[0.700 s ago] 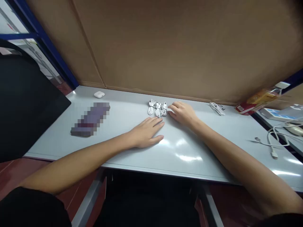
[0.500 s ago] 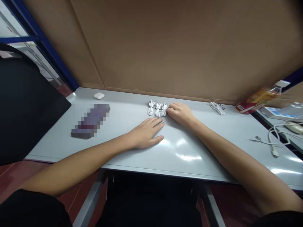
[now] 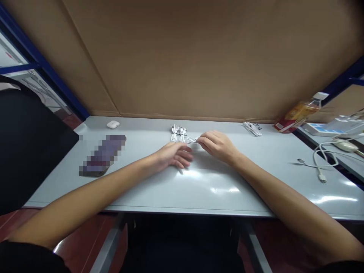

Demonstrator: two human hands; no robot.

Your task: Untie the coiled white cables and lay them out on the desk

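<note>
Two white cable bundles with dark ties, a left one (image 3: 174, 134) and a right one (image 3: 182, 135), lie side by side near the back middle of the grey table (image 3: 159, 193). Just right of them, a third white cable bundle (image 3: 192, 140) is pinched in the fingertips of my right hand (image 3: 215, 145), which partly cover it. My left hand (image 3: 175, 154) is turned on its side in front of the bundles, its fingers loosely curled and apart, holding nothing.
A blurred-out dark object (image 3: 104, 155) and a white case (image 3: 113, 124) are on the left. Another white cable (image 3: 252, 128), a bottle (image 3: 298, 113) and a loose white cable (image 3: 321, 163) are on the right. A brown panel (image 3: 182, 60) rises behind the table.
My right hand has taken hold of the rightmost bundle and drawn it away from the other two. My left hand has rolled from palm-down onto its side. The view has shifted slightly.
</note>
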